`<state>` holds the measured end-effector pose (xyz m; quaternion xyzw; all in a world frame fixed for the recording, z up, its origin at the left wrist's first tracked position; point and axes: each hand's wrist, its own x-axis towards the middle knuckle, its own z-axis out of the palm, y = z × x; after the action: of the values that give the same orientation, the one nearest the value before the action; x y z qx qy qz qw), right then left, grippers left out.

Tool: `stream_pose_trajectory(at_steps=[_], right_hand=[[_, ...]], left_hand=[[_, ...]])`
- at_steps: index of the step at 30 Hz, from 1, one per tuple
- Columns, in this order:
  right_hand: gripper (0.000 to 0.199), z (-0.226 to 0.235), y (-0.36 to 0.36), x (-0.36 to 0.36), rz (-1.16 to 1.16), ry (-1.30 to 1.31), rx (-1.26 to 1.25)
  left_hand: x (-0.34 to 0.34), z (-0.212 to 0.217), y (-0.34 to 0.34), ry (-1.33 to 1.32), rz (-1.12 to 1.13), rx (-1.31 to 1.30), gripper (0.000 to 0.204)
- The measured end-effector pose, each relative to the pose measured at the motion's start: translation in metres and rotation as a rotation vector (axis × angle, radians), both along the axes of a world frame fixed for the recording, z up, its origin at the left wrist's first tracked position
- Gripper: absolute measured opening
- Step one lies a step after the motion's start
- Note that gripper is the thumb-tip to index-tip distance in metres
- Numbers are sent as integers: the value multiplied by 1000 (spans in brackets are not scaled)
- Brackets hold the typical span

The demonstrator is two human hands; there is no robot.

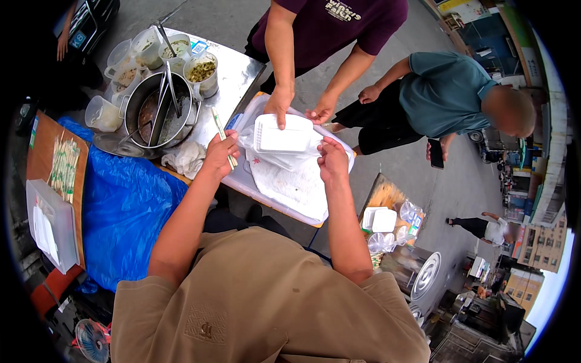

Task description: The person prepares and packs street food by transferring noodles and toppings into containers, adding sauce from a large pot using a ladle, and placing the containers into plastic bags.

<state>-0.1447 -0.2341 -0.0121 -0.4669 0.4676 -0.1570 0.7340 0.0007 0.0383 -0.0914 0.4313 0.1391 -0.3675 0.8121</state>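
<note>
My left hand (221,155) is closed round a pair of paper-wrapped chopsticks (218,124), and its fingertips pinch one side of a thin clear plastic bag (247,140). The bag's other side is gripped by my right hand (333,160). Between my hands, a white lidded takeaway box (284,134) sits at the bag's mouth. Facing me, a person in a purple shirt has one hand (279,104) on the box's far edge. That person's other hand (322,107) is near its far right corner. Below lies a white cloth (296,192) on a plastic tub (239,175).
At left stand a large metal pot (192,115) with utensils and several food-filled plastic jugs (201,72). Wrapped chopsticks (65,160) lie beyond a blue plastic sheet (121,206). More boxes (384,220) rest on a stand at right. Another person (445,97) holds a phone (436,153).
</note>
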Motion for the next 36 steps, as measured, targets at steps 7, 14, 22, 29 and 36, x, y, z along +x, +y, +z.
stream_pose_trajectory(at_steps=[7,14,22,29,36], right_hand=[[65,-11,16,24,534,206,-195],[68,-15,9,17,626,246,-84],[62,-29,20,-20,412,326,-56],[44,-35,23,-20,336,224,-54],[44,-43,16,-16,338,224,-110]], left_hand=[[-5,12,-15,50,-16,-170,17],[4,9,-17,4,-57,-175,17],[14,8,-22,-435,-99,186,23],[28,75,-27,-1425,-629,745,49],[68,49,-35,-1206,-1100,881,33]])
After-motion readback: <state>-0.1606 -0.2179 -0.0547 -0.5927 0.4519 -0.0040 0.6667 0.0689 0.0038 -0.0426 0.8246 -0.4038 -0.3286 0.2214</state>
